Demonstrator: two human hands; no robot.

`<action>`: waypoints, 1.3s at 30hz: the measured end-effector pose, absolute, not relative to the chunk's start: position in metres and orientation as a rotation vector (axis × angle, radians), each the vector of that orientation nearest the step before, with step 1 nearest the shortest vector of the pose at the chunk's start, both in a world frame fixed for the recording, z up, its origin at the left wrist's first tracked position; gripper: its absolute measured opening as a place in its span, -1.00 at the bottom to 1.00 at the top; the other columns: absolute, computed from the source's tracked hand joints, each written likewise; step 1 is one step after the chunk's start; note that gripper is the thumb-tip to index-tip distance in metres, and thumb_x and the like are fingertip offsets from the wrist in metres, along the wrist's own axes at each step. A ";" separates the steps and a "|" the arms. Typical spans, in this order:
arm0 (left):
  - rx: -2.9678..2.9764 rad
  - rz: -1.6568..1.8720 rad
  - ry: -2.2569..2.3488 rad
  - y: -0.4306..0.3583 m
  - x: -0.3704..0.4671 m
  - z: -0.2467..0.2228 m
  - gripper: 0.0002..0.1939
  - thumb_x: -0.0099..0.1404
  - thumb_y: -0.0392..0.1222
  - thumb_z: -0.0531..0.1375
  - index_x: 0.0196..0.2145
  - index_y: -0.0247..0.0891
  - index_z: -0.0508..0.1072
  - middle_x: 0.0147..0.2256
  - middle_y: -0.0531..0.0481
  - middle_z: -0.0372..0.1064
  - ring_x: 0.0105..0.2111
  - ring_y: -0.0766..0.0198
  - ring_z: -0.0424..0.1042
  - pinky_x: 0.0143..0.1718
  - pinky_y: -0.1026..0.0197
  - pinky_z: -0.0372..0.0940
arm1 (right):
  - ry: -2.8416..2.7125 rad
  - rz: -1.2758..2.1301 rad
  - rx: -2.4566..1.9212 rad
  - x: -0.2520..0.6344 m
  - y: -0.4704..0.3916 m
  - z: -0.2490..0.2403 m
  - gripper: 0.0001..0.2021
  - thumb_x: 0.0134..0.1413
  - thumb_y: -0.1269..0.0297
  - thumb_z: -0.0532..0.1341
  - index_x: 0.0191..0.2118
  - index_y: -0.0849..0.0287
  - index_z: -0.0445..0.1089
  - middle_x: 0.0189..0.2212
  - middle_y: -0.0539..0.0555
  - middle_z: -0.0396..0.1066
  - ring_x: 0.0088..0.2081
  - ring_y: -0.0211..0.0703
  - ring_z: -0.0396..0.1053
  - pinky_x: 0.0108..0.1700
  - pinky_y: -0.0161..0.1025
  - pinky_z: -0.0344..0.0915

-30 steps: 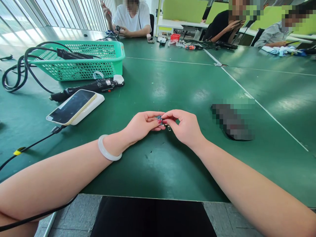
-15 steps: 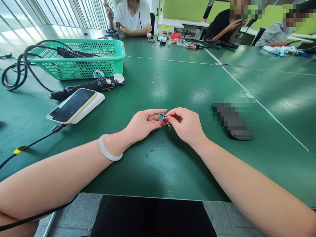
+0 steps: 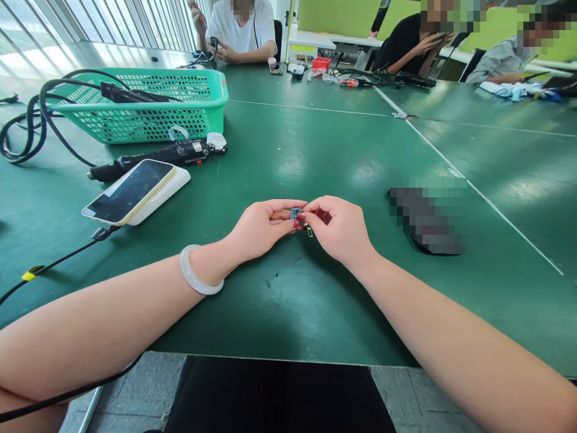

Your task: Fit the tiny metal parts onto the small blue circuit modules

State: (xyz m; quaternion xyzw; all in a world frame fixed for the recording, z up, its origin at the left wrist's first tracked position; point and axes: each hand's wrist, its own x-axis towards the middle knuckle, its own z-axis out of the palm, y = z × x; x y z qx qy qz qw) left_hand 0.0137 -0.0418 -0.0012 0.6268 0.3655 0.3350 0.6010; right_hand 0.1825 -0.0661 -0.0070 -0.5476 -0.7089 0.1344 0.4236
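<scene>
A small blue-grey part (image 3: 295, 213) is pinched between the fingertips of both hands, above the green table (image 3: 279, 313). My left hand (image 3: 264, 227) comes from the left, with its thumb and fingers closed on the part. From the other side, my right hand (image 3: 338, 227) touches the part with thumb and forefinger, its other fingers curled. Just below the right fingertips hangs a tiny metal piece (image 3: 309, 231) with a rectangular outline. The fingers partly cover both small things, so their details are hard to make out.
Left lie a phone (image 3: 130, 191) on a white block, a black tool (image 3: 157, 161) and a green basket (image 3: 153, 123) with cables. A blurred dark object (image 3: 426, 222) lies right. Other people (image 3: 241, 30) sit across the table.
The small blue-grey part has tilted slightly between the fingertips, showing less of its face. Both hands have stayed nearly in place; the view has shifted a little.
</scene>
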 end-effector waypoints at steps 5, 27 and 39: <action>1.385 0.764 0.873 -0.043 0.016 0.003 -0.69 0.17 -0.29 0.24 -0.09 -0.34 0.47 -0.39 -0.06 0.52 -0.28 0.26 0.51 -0.12 0.14 0.39 | -1.726 0.464 -1.382 0.181 -0.066 -0.005 -0.90 -0.01 0.33 0.22 -0.50 0.14 0.44 -0.55 -0.02 0.42 -0.53 -0.29 0.25 -0.43 -0.27 0.22; 1.119 0.840 1.007 -0.031 0.011 0.001 -0.83 0.21 -0.36 0.19 -0.20 -0.35 0.39 -0.27 -0.13 0.48 -0.32 0.30 0.53 -0.10 0.18 0.40 | -2.125 0.389 -1.572 0.205 -0.050 -0.012 -0.73 -0.01 0.55 0.11 -0.41 0.09 0.51 -0.38 0.01 0.47 -0.33 -0.20 0.37 -0.27 -0.20 0.27; 1.155 0.822 0.998 -0.033 0.014 0.001 -0.82 0.22 -0.36 0.19 -0.18 -0.38 0.41 -0.36 -0.09 0.50 -0.38 0.34 0.51 -0.10 0.18 0.40 | -2.224 0.237 -1.471 0.187 -0.051 -0.018 -0.89 0.08 0.38 0.19 -0.42 0.14 0.45 -0.38 0.06 0.44 -0.27 -0.11 0.31 -0.22 -0.14 0.24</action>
